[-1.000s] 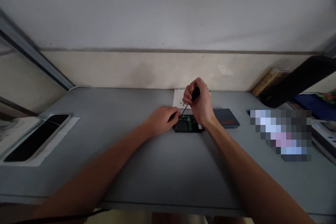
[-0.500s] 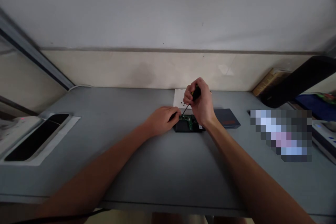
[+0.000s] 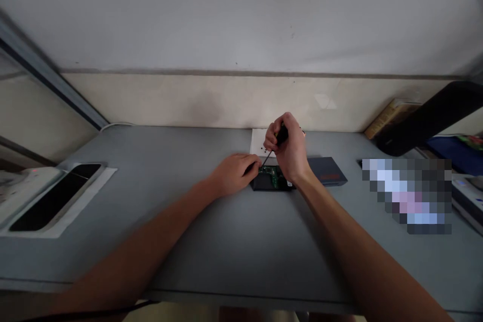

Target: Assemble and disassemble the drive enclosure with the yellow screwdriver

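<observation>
A small black electronic device (image 3: 263, 182) lies on the desk with its green circuit board (image 3: 274, 177) exposed. Around its left end, the fingers and thumb of my left hand (image 3: 234, 173) are closed, gripping its edge. My right hand (image 3: 290, 148) wraps round the dark handle of a screwdriver (image 3: 268, 157), above the device's right part. The thin shaft slants down to the left, its tip at the board close to my left fingertips. Exactly what the tip touches is too small to tell. Part of the device's right side is hidden by my right hand.
Behind the device, white paper (image 3: 259, 142) holds several small dark specks. To its right lies a flat dark box (image 3: 327, 171). A black-screened phone (image 3: 56, 196) rests on paper at left. On the right are a blurred-out object (image 3: 407, 193) and a black cylinder (image 3: 426, 121).
Almost nothing differs. The whole view has shifted very slightly, while both hands keep their grips and the screwdriver stays at the board.
</observation>
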The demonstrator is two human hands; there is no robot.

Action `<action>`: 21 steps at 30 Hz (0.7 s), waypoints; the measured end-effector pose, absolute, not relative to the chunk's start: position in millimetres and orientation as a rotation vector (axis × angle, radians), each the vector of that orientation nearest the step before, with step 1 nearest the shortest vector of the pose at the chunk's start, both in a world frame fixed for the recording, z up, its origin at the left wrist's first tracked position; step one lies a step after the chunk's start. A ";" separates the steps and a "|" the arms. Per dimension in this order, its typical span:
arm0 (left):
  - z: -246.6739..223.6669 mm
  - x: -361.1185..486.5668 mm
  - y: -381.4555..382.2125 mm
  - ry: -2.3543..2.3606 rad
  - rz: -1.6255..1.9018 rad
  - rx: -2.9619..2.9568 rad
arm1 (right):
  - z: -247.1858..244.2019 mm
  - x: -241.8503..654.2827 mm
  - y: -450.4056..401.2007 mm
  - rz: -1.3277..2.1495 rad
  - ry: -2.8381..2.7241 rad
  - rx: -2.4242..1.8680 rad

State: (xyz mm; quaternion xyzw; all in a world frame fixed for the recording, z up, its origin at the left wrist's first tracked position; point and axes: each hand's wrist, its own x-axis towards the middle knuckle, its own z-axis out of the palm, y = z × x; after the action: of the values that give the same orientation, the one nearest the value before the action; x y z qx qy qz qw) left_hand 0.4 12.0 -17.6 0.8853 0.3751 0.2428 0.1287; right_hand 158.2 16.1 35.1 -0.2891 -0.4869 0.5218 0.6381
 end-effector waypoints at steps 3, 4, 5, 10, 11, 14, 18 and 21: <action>-18.2 0.5 12.7 1.086 0.703 2.574 | 32.8 158.9 18.2 1.169 -1.096 -0.639; -18.1 0.5 12.7 1.088 0.704 2.575 | 32.8 159.8 18.5 1.156 -1.104 -0.633; -17.9 0.5 12.6 1.089 0.706 2.575 | 33.4 161.0 18.5 1.143 -1.119 -0.630; -17.6 0.0 11.8 1.066 0.729 2.571 | 36.8 168.7 17.8 1.159 -1.183 -0.682; -17.8 -0.1 11.8 1.059 0.729 2.569 | 36.6 169.7 18.2 1.158 -1.193 -0.689; -18.7 -0.2 12.3 1.057 0.725 2.566 | 34.6 170.8 20.4 1.123 -1.204 -0.672; -19.6 -0.2 13.6 1.070 0.717 2.573 | 36.0 171.7 21.1 1.210 -1.103 -0.643; -19.7 -0.5 14.0 1.068 0.703 2.583 | 38.2 173.6 19.0 1.264 -1.067 -0.630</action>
State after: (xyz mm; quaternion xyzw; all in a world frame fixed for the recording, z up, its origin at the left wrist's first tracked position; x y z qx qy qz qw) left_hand -0.5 14.0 -19.7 0.8888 0.3673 0.2418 0.1293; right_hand 173.6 19.0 38.2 -0.2753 -0.4667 0.5525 0.6333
